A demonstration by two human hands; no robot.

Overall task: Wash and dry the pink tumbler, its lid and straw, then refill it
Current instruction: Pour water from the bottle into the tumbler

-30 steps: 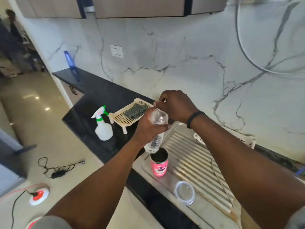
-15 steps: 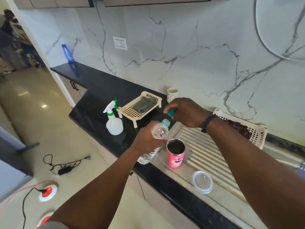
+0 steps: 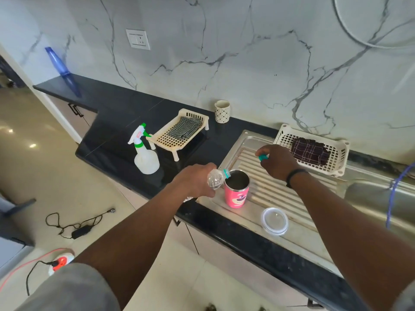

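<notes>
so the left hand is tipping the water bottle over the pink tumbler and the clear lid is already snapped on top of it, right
Not quite. The left hand does tip the water bottle over the pink tumbler, but the clear lid is not on it. The head view shows the tumbler open-topped, with the lid lying flat on the steel draining board, apart from the tumbler on its right.

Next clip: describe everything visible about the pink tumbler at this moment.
The pink tumbler stands upright on the ribbed steel drainboard, near its front left corner. Its body is glossy pink with a cartoon face printed low on the side; the rim and inside look like bare metal. It is open, its clear lid lying apart to the right. A clear plastic bottle, held by the left hand, is tipped with its mouth at the rim. No straw shows.
</notes>
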